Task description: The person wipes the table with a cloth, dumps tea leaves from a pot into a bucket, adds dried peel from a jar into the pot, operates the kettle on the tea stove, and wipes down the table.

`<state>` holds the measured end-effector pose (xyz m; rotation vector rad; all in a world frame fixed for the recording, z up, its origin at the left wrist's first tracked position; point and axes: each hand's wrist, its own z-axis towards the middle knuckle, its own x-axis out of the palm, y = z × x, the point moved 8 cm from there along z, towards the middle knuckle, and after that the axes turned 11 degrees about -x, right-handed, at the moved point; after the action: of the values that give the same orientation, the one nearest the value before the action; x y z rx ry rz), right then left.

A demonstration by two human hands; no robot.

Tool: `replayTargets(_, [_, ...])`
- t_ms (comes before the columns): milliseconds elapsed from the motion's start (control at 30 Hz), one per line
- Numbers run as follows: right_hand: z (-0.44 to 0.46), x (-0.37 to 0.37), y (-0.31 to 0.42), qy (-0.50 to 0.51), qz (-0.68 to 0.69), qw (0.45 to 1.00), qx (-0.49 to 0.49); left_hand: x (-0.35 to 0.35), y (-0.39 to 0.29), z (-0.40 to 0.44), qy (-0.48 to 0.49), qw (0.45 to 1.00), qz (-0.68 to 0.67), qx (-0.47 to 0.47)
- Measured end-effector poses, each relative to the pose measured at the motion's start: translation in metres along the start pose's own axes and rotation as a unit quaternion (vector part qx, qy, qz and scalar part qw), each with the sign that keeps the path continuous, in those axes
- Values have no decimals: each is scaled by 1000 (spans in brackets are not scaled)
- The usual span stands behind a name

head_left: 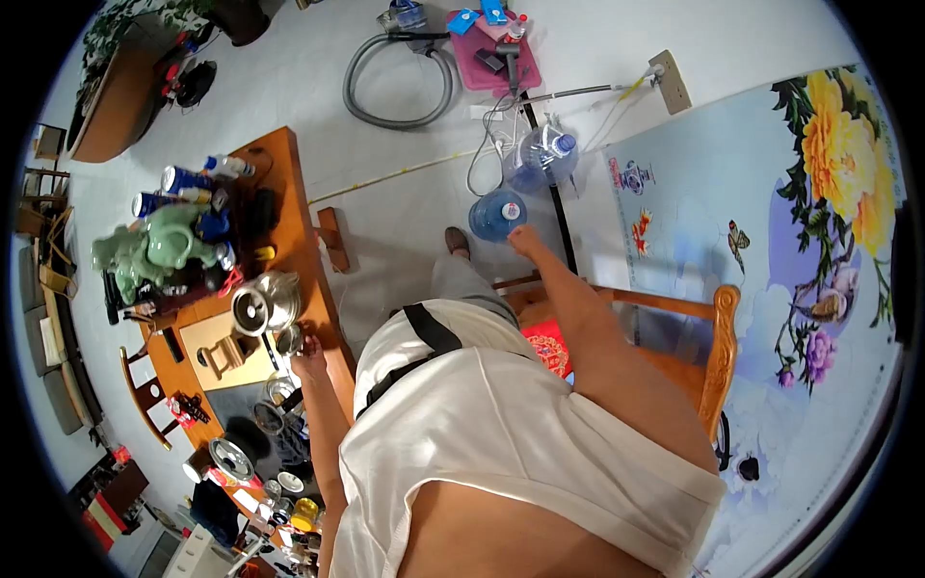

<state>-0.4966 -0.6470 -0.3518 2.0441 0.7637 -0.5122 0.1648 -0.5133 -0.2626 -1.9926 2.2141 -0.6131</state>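
My left hand [308,354] is at the edge of the wooden table [306,260], its fingers closed on a small round metallic lid [289,340]. Just beyond it stands a silver metal kettle [275,301], with a round opening [251,310] beside it. My right hand [525,241] is closed in a fist against the side of a blue water bottle [491,217]; what its fingers hold, if anything, is hidden. A second clear bottle with a blue cap [530,164] is close behind the first.
A green figurine [159,246] and cans stand on the table. A wooden chair [723,337] is at my right, beside a floral panel [694,212]. A grey hose [395,123] and a pink tray [467,67] lie on the floor ahead.
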Motion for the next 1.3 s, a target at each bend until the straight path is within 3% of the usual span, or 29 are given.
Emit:
replayTargets(100, [4, -38, 0, -57, -119, 990, -50, -9, 10, -24, -88, 995, -46, 9])
replayTargets(200, [19, -54, -10, -37, -48, 998, 7, 2, 22, -51, -114, 990, -85, 1])
replayTargets(267, [28, -70, -6, -34, -28, 999, 23, -16, 16, -21, -142, 987, -72, 10])
replayTargets(333, [38, -76, -11, -10, -5, 999, 53, 16, 35, -73, -165, 984, -45, 58])
replayTargets(367, [45, -79, -14, 8, 9, 997, 73, -12, 30, -30, -144, 987, -66, 5])
replayTargets(400, [54, -81, -18, 26, 22, 995, 91, -8, 36, -35, -157, 985, -66, 18])
replayTargets(500, [75, -93, -18, -14, -22, 1000, 16, -10, 59, -60, -199, 980, -18, 2])
replayTargets(633, [108, -74, -47, 18, 14, 997, 68, -25, 87, -71, -164, 981, 63, -81])
replayTargets(733, [119, -58, -62, 29, 32, 995, 89, 20, 107, -95, -51, 963, 257, -61])
replayTargets(833, [128, -36, -76, 50, 29, 993, 101, 85, 125, -110, -105, 926, 362, -23])
replayTargets(933, [133, -16, -92, 26, 26, 989, 144, 145, 141, -106, -98, 897, 427, 47])
replayTargets(967, [136, -2, -105, 6, 34, 985, 172, 170, 149, -103, -46, 878, 473, 54])
replayTargets(1200, [133, 28, -126, -22, 75, 961, 267, 276, 213, -70, 55, 831, 553, 30])
replayTargets(1300, [146, 47, -137, -88, 133, 952, 262, 294, 233, -59, 92, 811, 578, 8])
